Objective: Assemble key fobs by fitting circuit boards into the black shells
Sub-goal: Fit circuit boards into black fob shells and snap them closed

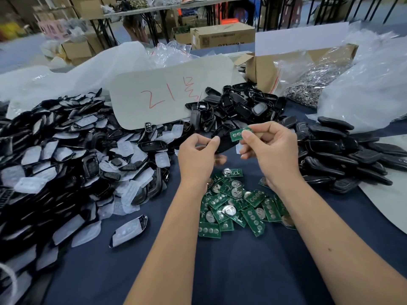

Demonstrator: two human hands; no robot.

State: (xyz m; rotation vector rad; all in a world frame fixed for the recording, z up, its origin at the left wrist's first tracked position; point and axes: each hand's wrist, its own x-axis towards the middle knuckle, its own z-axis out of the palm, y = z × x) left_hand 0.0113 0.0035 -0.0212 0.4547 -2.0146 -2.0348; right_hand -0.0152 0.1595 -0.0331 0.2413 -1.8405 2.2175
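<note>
My left hand grips a black key fob shell above the middle of the table. Just right of it, my right hand pinches a small green circuit board between thumb and forefinger, its edge over the shell's right end. Below both hands lies a heap of green circuit boards, some showing round silver battery holders, on the dark blue tablecloth.
A big pile of black shells with white rubber pads fills the left side. Empty black shells lie behind my hands, closed fobs are stacked at right. A card with red writing, a cardboard box and plastic bags stand behind.
</note>
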